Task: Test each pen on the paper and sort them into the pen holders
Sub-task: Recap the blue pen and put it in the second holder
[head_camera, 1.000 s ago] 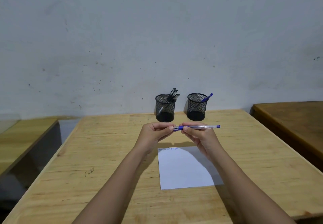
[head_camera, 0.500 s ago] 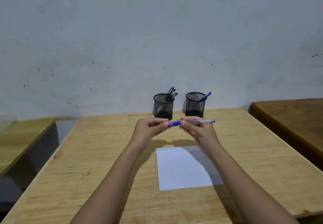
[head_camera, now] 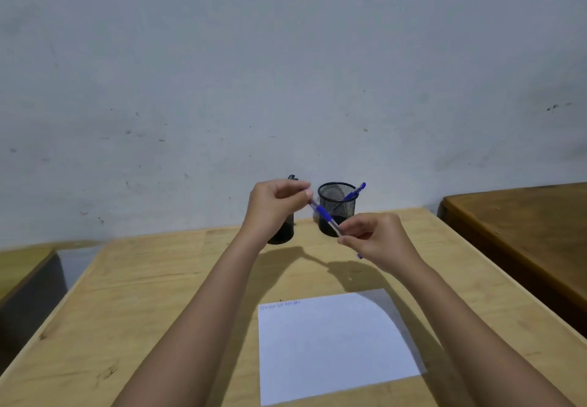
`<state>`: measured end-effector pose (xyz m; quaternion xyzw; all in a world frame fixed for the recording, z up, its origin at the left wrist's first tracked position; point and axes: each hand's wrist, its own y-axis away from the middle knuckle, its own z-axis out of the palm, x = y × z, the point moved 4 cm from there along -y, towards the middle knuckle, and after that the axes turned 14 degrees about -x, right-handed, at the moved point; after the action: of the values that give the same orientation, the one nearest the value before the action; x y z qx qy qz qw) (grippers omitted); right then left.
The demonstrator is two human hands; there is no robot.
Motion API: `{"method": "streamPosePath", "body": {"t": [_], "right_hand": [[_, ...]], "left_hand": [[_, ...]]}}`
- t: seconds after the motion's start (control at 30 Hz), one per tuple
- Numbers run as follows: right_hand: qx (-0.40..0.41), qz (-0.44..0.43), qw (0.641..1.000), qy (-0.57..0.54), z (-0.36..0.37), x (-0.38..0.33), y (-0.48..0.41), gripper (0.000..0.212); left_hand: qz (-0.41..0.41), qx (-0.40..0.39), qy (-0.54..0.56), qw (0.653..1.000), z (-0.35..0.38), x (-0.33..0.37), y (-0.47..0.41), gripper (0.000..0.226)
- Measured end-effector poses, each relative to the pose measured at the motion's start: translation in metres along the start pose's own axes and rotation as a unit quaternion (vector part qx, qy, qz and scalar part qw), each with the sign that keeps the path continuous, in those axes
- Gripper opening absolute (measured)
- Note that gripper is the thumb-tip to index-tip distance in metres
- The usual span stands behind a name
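Head view looks down at a pale wooden surface point(head_camera: 165, 295) carrying a white sheet of paper point(head_camera: 333, 346) with a short line of blue scribbles near its far left corner, so some testing has evidently been done. Beyond the paper, against the wall, stand two black wire-mesh pen holders: the right-hand holder point(head_camera: 337, 206) has a blue-capped pen point(head_camera: 357, 191) leaning out of it, while the left-hand holder point(head_camera: 282, 232) is mostly hidden behind the left hand point(head_camera: 274, 206), with only a dark pen top point(head_camera: 292, 177) showing above that hand. No loose pens lie on the surface around the paper, so as a judgement the sorting is close to finished, with the pen now in hand perhaps the last. That clear-barrelled blue pen point(head_camera: 327, 217) is held in the air beyond the paper, in front of the right-hand holder, slanting down from the left hand to the right hand point(head_camera: 378, 238). The left grip is pinched closed on the pen's upper end, though whether on the cap alone is too small to tell. The right grip is closed round the barrel's lower part, the blue end poking out beneath it. What is left, I judge, is dropping this pen into a holder.
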<state>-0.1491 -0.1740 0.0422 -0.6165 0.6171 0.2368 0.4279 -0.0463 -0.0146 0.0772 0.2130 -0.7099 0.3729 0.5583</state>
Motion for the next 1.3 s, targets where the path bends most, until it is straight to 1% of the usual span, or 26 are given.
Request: {"method": "streamPosePath", "body": {"t": [0.07, 0.1, 0.13, 0.17, 0.2, 0.23, 0.27, 0.3, 0.37, 0.43, 0.5, 0.57, 0.63, 0.7, 0.77, 0.87, 0.93, 1.0, 1.03, 1.1, 1.13, 1.23, 1.3], "right_hand": [[0.07, 0.004, 0.996, -0.047, -0.01, 0.011, -0.007, 0.023], [0.105, 0.006, 0.991, -0.082, -0.015, 0.017, -0.01, 0.023], [0.134, 0.005, 0.983, -0.126, -0.02, 0.025, -0.014, 0.022], [0.155, 0.004, 0.972, -0.174, -0.024, 0.031, -0.018, 0.022], [0.172, 0.002, 0.961, -0.218, -0.028, 0.036, -0.022, 0.023], [0.188, -0.002, 0.948, -0.258, -0.032, 0.041, -0.028, 0.027], [0.206, -0.007, 0.934, -0.292, -0.035, 0.046, -0.034, 0.03], [0.222, -0.01, 0.923, -0.314, -0.037, 0.05, -0.041, 0.031], [0.243, -0.013, 0.908, -0.341, -0.039, 0.055, -0.055, 0.028], [0.251, -0.008, 0.899, -0.359, -0.037, 0.062, -0.07, 0.019], [0.259, 0.007, 0.909, -0.326, -0.037, 0.07, -0.08, 0.014], [0.264, 0.03, 0.939, -0.219, -0.039, 0.077, -0.084, 0.007], [0.257, 0.058, 0.955, -0.137, -0.041, 0.082, -0.089, 0.005], [0.234, 0.07, 0.963, -0.11, -0.041, 0.084, -0.095, 0.005], [0.201, 0.088, 0.972, -0.081, -0.04, 0.086, -0.103, 0.005], [0.168, 0.098, 0.98, -0.04, -0.037, 0.087, -0.113, 0.016], [0.14, 0.103, 0.985, 0.001, -0.035, 0.087, -0.116, 0.021], [0.108, 0.104, 0.988, 0.03, -0.032, 0.087, -0.116, 0.022], [0.091, 0.103, 0.99, 0.035, -0.031, 0.088, -0.115, 0.023], [0.075, 0.099, 0.992, 0.027, -0.029, 0.089, -0.11, 0.023], [0.071, 0.095, 0.993, 0.025, -0.03, 0.089, -0.107, 0.023], [0.048, 0.098, 0.994, 0.023, -0.033, 0.087, -0.097, 0.024], [0.034, 0.118, 0.992, 0.035, -0.035, 0.085, -0.09, 0.03]], "left_hand": [[-0.005, -0.011, 0.103, 0.995, 0.011, -0.005, -0.016, 0.008], [-0.014, -0.006, 0.114, 0.993, 0.014, -0.014, -0.025, 0.008], [-0.031, 0.005, 0.07, 0.997, 0.016, -0.026, -0.033, 0.01], [-0.052, 0.015, -0.013, 0.998, 0.016, -0.039, -0.042, 0.018], [-0.077, 0.009, -0.1, 0.992, 0.017, -0.051, -0.047, 0.033], [-0.099, -0.009, -0.157, 0.983, 0.02, -0.062, -0.052, 0.048], [-0.116, -0.034, -0.186, 0.975, 0.025, -0.071, -0.056, 0.061], [-0.115, -0.061, -0.205, 0.97, 0.029, -0.079, -0.061, 0.07], [-0.091, -0.101, -0.234, 0.963, 0.041, -0.086, -0.069, 0.074], [-0.077, -0.109, -0.241, 0.961, 0.047, -0.093, -0.078, 0.079], [-0.069, -0.099, -0.226, 0.967, 0.048, -0.102, -0.089, 0.082], [-0.076, -0.101, -0.205, 0.971, 0.05, -0.109, -0.094, 0.084], [-0.083, -0.099, -0.19, 0.973, 0.052, -0.116, -0.096, 0.086], [-0.083, -0.091, -0.174, 0.977, 0.053, -0.116, -0.095, 0.089], [-0.079, -0.085, -0.159, 0.98, 0.052, -0.12, -0.096, 0.087], [-0.072, -0.078, -0.149, 0.983, 0.052, -0.119, -0.097, 0.085], [-0.069, -0.076, -0.144, 0.984, 0.051, -0.123, -0.099, 0.073], [-0.083, -0.071, -0.152, 0.982, 0.049, -0.128, -0.1, 0.073], [-0.086, -0.076, -0.149, 0.982, 0.049, -0.126, -0.1, 0.069], [-0.08, -0.086, -0.151, 0.982, 0.05, -0.117, -0.096, 0.041], [-0.073, -0.092, -0.146, 0.982, 0.05, -0.113, -0.096, 0.036], [-0.063, -0.106, -0.164, 0.979, 0.049, -0.103, -0.091, 0.033], [-0.078, -0.125, -0.178, 0.973, 0.047, -0.101, -0.086, 0.03]]}}
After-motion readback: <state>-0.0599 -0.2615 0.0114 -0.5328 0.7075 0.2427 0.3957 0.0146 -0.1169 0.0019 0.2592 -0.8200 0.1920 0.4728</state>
